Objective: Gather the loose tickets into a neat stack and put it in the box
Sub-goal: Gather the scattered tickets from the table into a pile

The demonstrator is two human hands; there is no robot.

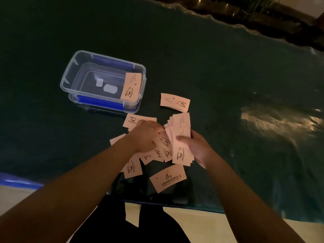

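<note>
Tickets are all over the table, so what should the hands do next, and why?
Probably the left hand should slide the loose tickets under it toward the bunch that the right hand grips. Several tickets lie spread out beneath the left hand, and the held bunch is fanned out, not yet neat. The box can likely wait, though some tickets already lean inside it.

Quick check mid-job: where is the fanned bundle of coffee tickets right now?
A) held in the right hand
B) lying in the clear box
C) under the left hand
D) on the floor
A: the right hand grips the fanned bundle of coffee tickets, thumb across the top ticket, above the table.
</note>
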